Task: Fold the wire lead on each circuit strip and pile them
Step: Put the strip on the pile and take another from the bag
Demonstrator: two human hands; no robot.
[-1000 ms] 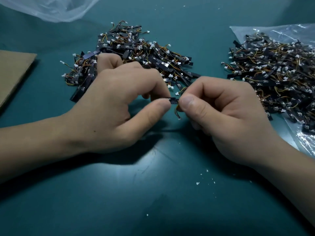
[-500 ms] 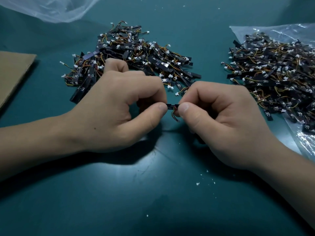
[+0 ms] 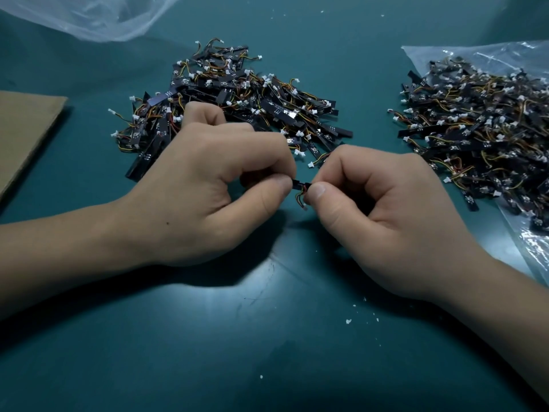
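Observation:
My left hand (image 3: 208, 188) and my right hand (image 3: 383, 215) meet over the middle of the teal table, each pinching one end of a small black circuit strip (image 3: 299, 184). Most of the strip is hidden inside my fingers. Its thin orange and red wire lead (image 3: 300, 200) curls down below the strip, ending in a tiny white plug. Behind my left hand lies a heap of black strips with wires (image 3: 237, 93). A second heap of strips (image 3: 481, 126) lies to the right on a clear plastic bag.
A clear plastic bag (image 3: 528, 248) lies under the right heap and reaches the right edge. Another crumpled clear bag (image 3: 89, 16) is at the back left. A brown cardboard sheet (image 3: 23, 126) lies at the left edge. White crumbs (image 3: 349, 321) dot the table near me.
Both hands have moved slightly towards me with the strip. The wire lead now curls down closer under the strip than one second ago.

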